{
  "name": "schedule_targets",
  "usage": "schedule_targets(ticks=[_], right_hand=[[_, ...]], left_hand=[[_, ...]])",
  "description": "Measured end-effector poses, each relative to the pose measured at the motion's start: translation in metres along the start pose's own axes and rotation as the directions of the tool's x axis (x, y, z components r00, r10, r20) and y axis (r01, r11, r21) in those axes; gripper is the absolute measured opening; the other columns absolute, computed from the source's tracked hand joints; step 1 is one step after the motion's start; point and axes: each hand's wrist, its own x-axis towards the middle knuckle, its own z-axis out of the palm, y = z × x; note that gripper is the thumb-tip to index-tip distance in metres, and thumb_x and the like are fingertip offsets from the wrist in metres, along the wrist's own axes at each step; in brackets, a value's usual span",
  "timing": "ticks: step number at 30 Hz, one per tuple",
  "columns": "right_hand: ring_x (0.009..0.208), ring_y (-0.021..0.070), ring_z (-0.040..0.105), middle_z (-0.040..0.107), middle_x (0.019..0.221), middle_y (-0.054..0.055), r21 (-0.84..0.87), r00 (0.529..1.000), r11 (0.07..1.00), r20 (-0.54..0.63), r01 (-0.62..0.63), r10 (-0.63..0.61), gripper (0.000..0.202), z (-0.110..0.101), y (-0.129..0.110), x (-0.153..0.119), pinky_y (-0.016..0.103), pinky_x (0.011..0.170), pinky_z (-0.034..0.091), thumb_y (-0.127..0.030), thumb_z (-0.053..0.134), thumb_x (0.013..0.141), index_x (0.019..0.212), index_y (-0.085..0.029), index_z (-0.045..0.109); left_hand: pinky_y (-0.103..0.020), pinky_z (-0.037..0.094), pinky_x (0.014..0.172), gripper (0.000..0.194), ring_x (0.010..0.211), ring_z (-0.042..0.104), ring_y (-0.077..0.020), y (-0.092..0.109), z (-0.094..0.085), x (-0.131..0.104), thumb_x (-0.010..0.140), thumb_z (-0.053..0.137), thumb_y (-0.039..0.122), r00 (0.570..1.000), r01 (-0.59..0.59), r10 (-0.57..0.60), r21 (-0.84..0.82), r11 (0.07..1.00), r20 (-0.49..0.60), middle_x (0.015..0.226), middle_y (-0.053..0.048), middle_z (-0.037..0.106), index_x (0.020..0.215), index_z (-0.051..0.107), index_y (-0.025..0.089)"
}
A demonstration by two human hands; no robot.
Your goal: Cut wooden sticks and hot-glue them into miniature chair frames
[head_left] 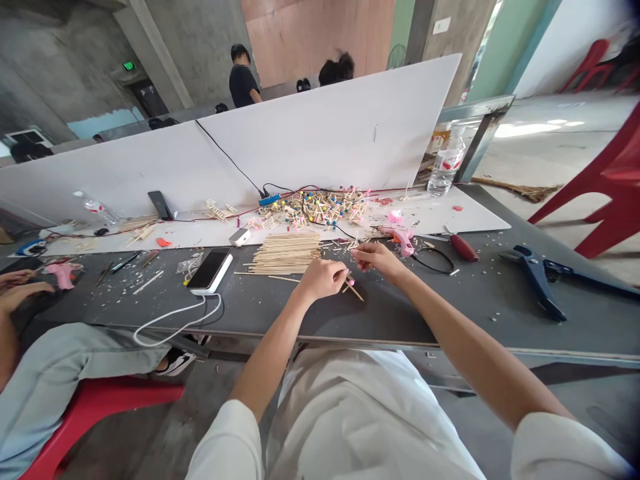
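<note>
Curled fingers close my left hand (324, 279) near the front of the dark table; what it pinches is too small to name. Just right of it lie crossed short wooden sticks (356, 291) with a pink bead (351, 283). My right hand (373, 259) is also pinched, a little further right and back, and any small piece in its fingertips is unclear. Behind my left hand lies a row of long wooden sticks (287, 253). A pink glue gun (403, 240) rests right of my right hand. Further back is a pile of short sticks with coloured ends (325, 205).
Blue cutters (537, 280) and a red-handled tool (464, 247) lie to the right. A bottle (447, 163) stands at the back right. A phone on a white power bank (211, 272) with a cable is left. Another person's hands (23, 287) are at far left.
</note>
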Motion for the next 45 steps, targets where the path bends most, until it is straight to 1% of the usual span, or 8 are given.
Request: schedule_targets(ticks=[5,8,11,18,25,32,40,45], right_hand=[[0.061,0.0132,0.060,0.066,0.070,0.001,0.035,0.998,0.999,-0.057,-0.028,0.029,0.051,-0.0003,-0.0015,0.0002,0.025,0.053,0.046,-0.061,0.089,0.064,0.080,-0.017,0.070],[0.058,0.0122,0.059,0.066,0.071,0.002,0.063,0.993,0.997,-0.109,-0.048,0.054,0.058,0.0002,-0.0028,0.0005,0.025,0.052,0.046,-0.068,0.087,0.061,0.081,-0.016,0.070],[0.056,0.0119,0.057,0.064,0.067,0.002,0.066,0.987,0.997,-0.150,-0.040,0.049,0.062,-0.0006,-0.0014,0.0018,0.025,0.050,0.045,-0.074,0.083,0.062,0.081,-0.015,0.070],[0.056,0.0126,0.058,0.063,0.067,0.003,0.066,0.980,0.997,-0.191,-0.039,0.051,0.062,-0.0027,0.0028,0.0039,0.025,0.050,0.044,-0.074,0.084,0.060,0.078,-0.016,0.070],[0.056,0.0119,0.056,0.063,0.067,0.002,0.056,0.980,0.998,-0.195,-0.027,0.038,0.057,-0.0033,0.0039,0.0043,0.024,0.050,0.044,-0.071,0.082,0.067,0.079,-0.016,0.070],[0.056,0.0124,0.056,0.063,0.066,0.002,0.011,0.981,1.000,-0.191,-0.016,0.018,0.051,-0.0035,0.0034,0.0040,0.025,0.051,0.045,-0.065,0.084,0.067,0.074,-0.019,0.066],[0.056,0.0131,0.056,0.063,0.065,0.002,0.019,0.976,1.000,-0.215,-0.021,0.025,0.049,-0.0030,0.0016,0.0035,0.026,0.050,0.044,-0.063,0.085,0.065,0.073,-0.019,0.064],[0.056,0.0128,0.056,0.063,0.066,0.002,0.034,0.965,0.999,-0.259,-0.038,0.046,0.050,-0.0051,0.0050,0.0046,0.025,0.050,0.044,-0.063,0.086,0.064,0.073,-0.019,0.064]], left_hand=[[-0.029,0.037,0.060,0.030,0.063,0.066,-0.0193,-0.0023,0.0004,0.0018,0.098,0.054,0.029,0.997,0.051,-0.055,0.065,0.997,0.053,0.070,-0.006,0.073,0.078,0.074,0.019],[-0.029,0.033,0.058,0.033,0.057,0.062,-0.0179,-0.0034,-0.0002,0.0017,0.099,0.054,0.032,0.996,0.065,-0.068,0.052,0.997,0.065,0.064,-0.006,0.070,0.073,0.071,0.019],[-0.030,0.030,0.057,0.037,0.053,0.057,-0.0167,-0.0037,0.0002,0.0021,0.099,0.055,0.033,0.993,0.075,-0.077,0.028,0.997,0.085,0.060,-0.006,0.067,0.068,0.069,0.018],[-0.027,0.030,0.055,0.037,0.049,0.051,-0.0144,-0.0025,-0.0008,0.0013,0.098,0.055,0.034,0.984,0.118,-0.109,-0.057,0.991,0.141,0.056,-0.005,0.064,0.069,0.071,0.017],[-0.026,0.035,0.058,0.020,0.056,0.059,-0.0150,0.0014,-0.0057,0.0017,0.091,0.061,0.023,0.980,0.112,-0.089,-0.129,0.985,0.176,0.064,-0.005,0.070,0.079,0.077,0.017],[-0.025,0.040,0.060,0.017,0.062,0.064,-0.0153,0.0007,-0.0019,0.0017,0.089,0.064,0.023,0.973,0.136,-0.088,-0.222,0.965,0.214,0.077,-0.006,0.077,0.085,0.079,0.017],[-0.026,0.041,0.061,0.015,0.062,0.064,-0.0147,0.0004,-0.0022,0.0017,0.089,0.065,0.021,0.965,0.141,-0.063,-0.306,0.941,0.253,0.074,-0.004,0.076,0.087,0.080,0.018],[-0.026,0.039,0.061,0.011,0.060,0.061,-0.0136,-0.0002,-0.0010,0.0015,0.085,0.073,0.025,0.962,0.139,-0.058,-0.296,0.945,0.268,0.071,-0.003,0.074,0.080,0.078,0.017]])
